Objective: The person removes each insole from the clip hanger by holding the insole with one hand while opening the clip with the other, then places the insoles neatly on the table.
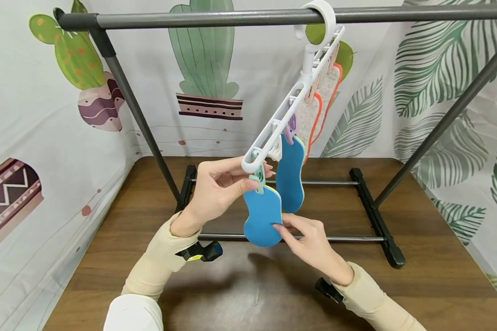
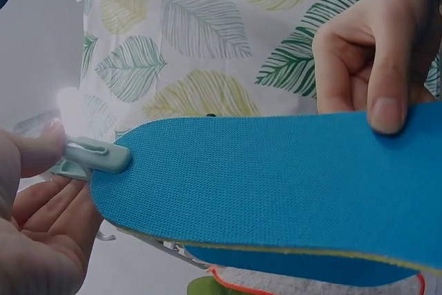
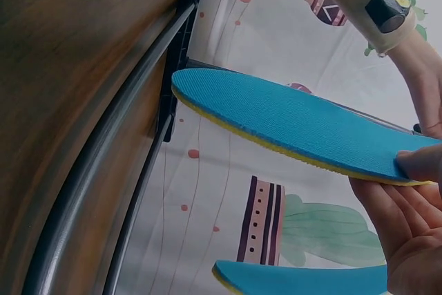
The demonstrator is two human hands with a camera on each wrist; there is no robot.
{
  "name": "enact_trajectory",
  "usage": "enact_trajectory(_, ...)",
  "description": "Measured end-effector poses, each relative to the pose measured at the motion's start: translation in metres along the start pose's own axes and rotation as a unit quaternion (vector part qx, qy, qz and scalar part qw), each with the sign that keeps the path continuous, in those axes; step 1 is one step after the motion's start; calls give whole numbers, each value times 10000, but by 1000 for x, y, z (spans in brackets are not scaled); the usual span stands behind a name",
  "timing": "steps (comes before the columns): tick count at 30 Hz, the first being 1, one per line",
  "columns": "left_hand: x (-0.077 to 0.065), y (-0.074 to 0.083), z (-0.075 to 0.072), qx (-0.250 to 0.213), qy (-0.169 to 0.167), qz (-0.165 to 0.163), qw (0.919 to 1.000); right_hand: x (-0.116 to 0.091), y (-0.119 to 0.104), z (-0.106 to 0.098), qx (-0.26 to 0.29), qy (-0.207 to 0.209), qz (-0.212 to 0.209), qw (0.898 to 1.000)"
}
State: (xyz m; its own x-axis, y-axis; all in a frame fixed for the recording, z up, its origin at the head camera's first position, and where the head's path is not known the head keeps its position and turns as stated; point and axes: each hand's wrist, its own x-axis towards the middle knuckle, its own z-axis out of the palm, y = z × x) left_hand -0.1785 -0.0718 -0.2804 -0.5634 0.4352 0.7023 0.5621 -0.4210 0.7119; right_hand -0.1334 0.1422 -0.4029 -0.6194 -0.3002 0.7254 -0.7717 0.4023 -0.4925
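Observation:
A blue insole (image 1: 262,216) with a yellow underside hangs at the near end of a white clip hanger (image 1: 291,108). My left hand (image 1: 220,188) pinches a mint-green clothespin (image 1: 258,177) between thumb and fingers; in the left wrist view the clothespin (image 2: 100,155) sits over the end of the insole (image 2: 262,177). Lower down, my right hand (image 1: 308,239) pinches the insole's right edge, thumb on the blue face and fingers behind, as the right wrist view shows on the insole (image 3: 290,115). Behind it a second blue insole (image 1: 290,174) hangs from a purple clothespin (image 1: 290,128).
The hanger hooks over the bar (image 1: 232,18) of a dark metal rack standing on a wooden table (image 1: 107,257). Farther back on the hanger, grey insoles with orange edges (image 1: 308,115) hang from clips. A patterned cloth (image 1: 149,82) covers the wall behind.

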Motion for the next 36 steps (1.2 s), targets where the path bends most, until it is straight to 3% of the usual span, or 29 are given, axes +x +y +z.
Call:
enact_trajectory(16, 0, -2, 1, 29, 210, -216, 9995, 1, -1, -1, -24, -69, 95, 9999)
enact_trajectory(21, 2, -1, 2, 42, 336, -117, 9994, 2, 0, -1, -31, -33, -20, 10000)
enact_trajectory(36, 4, 0, 3, -8, 291, -124, 9995, -1, 4, 1, -34, -92, 107, 9999)
